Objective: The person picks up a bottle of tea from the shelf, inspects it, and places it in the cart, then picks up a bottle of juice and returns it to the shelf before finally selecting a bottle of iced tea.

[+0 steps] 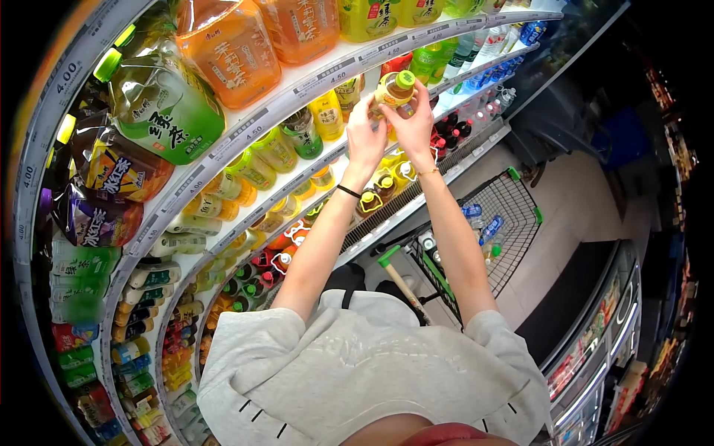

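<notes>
A drink bottle (393, 92) with a yellow-green cap and a yellowish label is held up in front of the shelves, its cap tipped toward me. My left hand (365, 138), with a black band at the wrist, is closed around its left side. From the right, my right hand (413, 125) grips the same bottle, fingers wrapped on its side. Part of the bottle is hidden behind my fingers. Just left of the hands, a yellow bottle (326, 116) and a dark bottle with a green label (301, 134) stand on the shelf.
Curved price rails (327, 76) front the tiered drink shelves. Large orange jugs (228, 53) and a green tea jug (167, 111) stand above. Below right is a wire shopping cart (513, 195) holding several bottles. A lower display case (595, 327) stands at the right.
</notes>
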`<control>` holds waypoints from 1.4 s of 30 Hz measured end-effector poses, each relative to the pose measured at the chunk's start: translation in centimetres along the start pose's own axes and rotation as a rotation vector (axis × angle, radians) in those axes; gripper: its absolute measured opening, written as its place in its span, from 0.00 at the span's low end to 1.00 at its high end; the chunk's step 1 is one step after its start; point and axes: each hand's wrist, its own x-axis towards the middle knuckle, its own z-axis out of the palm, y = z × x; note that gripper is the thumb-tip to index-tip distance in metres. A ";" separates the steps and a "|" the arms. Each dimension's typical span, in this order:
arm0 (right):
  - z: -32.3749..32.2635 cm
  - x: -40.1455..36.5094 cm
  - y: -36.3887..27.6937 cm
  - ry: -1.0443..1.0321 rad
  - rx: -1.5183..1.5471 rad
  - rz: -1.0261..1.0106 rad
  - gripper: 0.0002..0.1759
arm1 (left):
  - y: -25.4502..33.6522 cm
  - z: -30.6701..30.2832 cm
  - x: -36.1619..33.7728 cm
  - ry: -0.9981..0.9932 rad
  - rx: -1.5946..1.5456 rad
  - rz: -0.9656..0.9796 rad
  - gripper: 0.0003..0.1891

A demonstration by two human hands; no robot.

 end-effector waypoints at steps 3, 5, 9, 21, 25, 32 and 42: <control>0.5 0.5 0.0 -0.013 -0.039 -0.019 0.43 | -1.2 0.1 -0.1 0.023 0.004 0.067 0.27; 1.0 1.0 0.5 -0.001 -0.075 0.008 0.43 | -1.0 0.2 0.1 0.041 0.035 0.045 0.27; 2.1 1.9 0.7 0.008 -0.153 -0.012 0.42 | -1.5 0.7 -0.1 0.020 -0.016 -0.058 0.29; 3.8 4.5 -0.7 0.030 -0.624 0.025 0.43 | -1.9 1.7 0.4 -0.030 -0.089 0.006 0.43; 4.6 4.8 1.4 0.088 -0.607 -0.073 0.41 | -1.4 1.5 0.7 -0.042 0.015 0.000 0.45; 4.5 4.0 2.4 0.088 -0.505 -0.118 0.38 | -2.5 1.3 -0.2 -0.168 -0.019 -0.040 0.38; -11.4 -17.9 4.7 0.159 -0.543 0.360 0.08 | -2.8 0.7 -18.7 -0.588 0.105 0.088 0.09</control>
